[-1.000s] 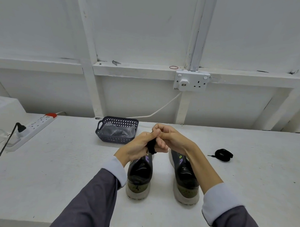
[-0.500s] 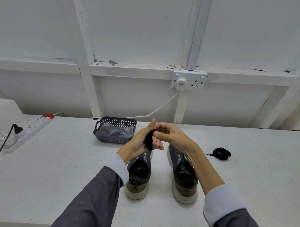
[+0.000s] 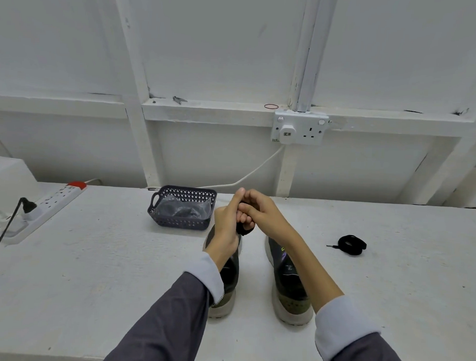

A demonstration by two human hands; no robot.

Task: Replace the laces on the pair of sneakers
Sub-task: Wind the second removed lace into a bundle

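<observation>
Holding both hands together above the toe ends of the sneakers, I report from the head view, the only one supplied. My left hand (image 3: 227,223) is curled, thumb pointing up, and my right hand (image 3: 260,212) is closed against it, fingers folded over; between them sits a bunched black lace (image 3: 242,230), of which only a small dark part shows under the right hand's fingers (how much is wound inside the grip I cannot tell). Both hands are therefore closed on that lace, pressed to one another. Below them the left sneaker (image 3: 229,277) and the right sneaker (image 3: 290,284) stand side by side on the white table (image 3: 93,269), heels toward me, toes away, a bare strip of table between them; my left forearm covers much of the left one. A second black lace (image 3: 351,244), coiled, lies on the table well to the right of the shoes. A dark perforated basket (image 3: 182,209) with clear plastic inside stands just left of my hands. A white power strip (image 3: 51,205) lies far left.
</observation>
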